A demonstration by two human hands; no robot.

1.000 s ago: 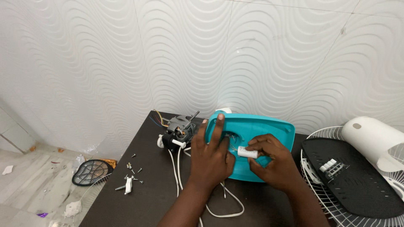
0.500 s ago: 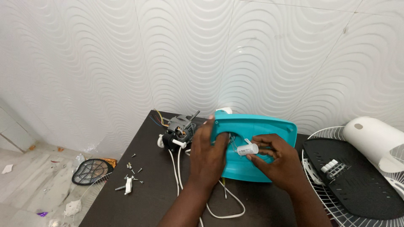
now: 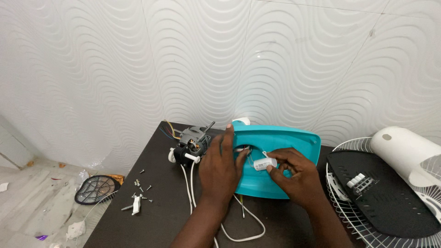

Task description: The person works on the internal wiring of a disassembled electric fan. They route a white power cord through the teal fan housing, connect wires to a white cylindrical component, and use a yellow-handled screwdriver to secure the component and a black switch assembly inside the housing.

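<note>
A white wavy-tiled wall (image 3: 138, 69) stands behind the dark table (image 3: 156, 216) I look down on. At the table's middle a teal housing (image 3: 294, 142) is propped up on its near edge, its long axis running left to right, its open face turned toward me. My left hand (image 3: 220, 167) lies flat against the housing's left end, fingers together and pointing away from me, steadying it rather than closing round it. My right hand (image 3: 298, 177) pinches a small white capacitor (image 3: 265, 164) between thumb and fingertips, just in front of the housing's face. The capacitor lies roughly level, long axis left to right, its right end in my fingers and its free end pointing left, where thin wires run from it into the housing.

Left of the housing, touching or just beside it, sits a motor (image 3: 190, 142) with its shaft pointing up and to the right. White cord (image 3: 248, 229) loops toward the near edge. Screws (image 3: 140, 188) are scattered on the left part of the table, near its edge. To the right, a wire grille (image 3: 367, 229) with a black base (image 3: 390, 206) lies near my right wrist. Open tabletop lies near left.
</note>
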